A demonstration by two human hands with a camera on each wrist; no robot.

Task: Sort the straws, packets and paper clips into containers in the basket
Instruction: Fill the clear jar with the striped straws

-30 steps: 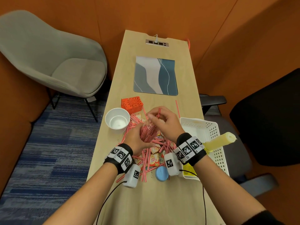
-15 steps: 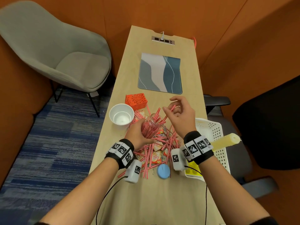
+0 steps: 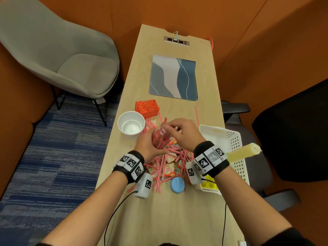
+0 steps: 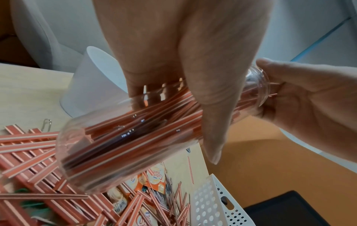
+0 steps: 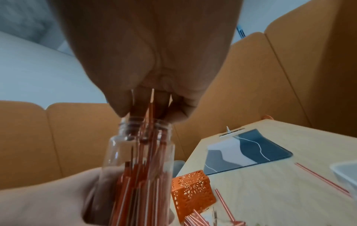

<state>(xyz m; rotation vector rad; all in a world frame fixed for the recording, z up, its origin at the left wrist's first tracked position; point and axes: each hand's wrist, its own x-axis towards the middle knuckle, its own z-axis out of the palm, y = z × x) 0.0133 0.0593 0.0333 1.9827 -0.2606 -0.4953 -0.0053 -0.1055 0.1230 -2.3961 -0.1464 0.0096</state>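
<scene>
My left hand (image 3: 146, 148) grips a clear plastic jar (image 3: 160, 137) packed with red-and-white striped straws and holds it tilted above the pile. My right hand (image 3: 182, 132) is at the jar's mouth, its fingers curled round the straw ends that stick out. In the left wrist view the jar (image 4: 125, 137) lies slanted under my left hand (image 4: 173, 45), with my right hand (image 4: 309, 94) at its threaded neck. Loose straws (image 3: 179, 153), orange creamer packets (image 3: 169, 170) and a paper clip (image 3: 166, 184) lie on the table. The white perforated basket (image 3: 229, 139) stands to the right.
A white cup (image 3: 131, 125) and an orange patterned box (image 3: 147, 108) stand left of the pile. A blue lid (image 3: 177, 184) lies near me. A yellow piece (image 3: 209, 183) sits in the basket, and a pale candle-like stick (image 3: 243, 152) pokes over it. A mat (image 3: 174, 79) lies farther away.
My right hand swung out to the right away from the jar, then came back to its mouth. My left hand has kept its grip on the jar.
</scene>
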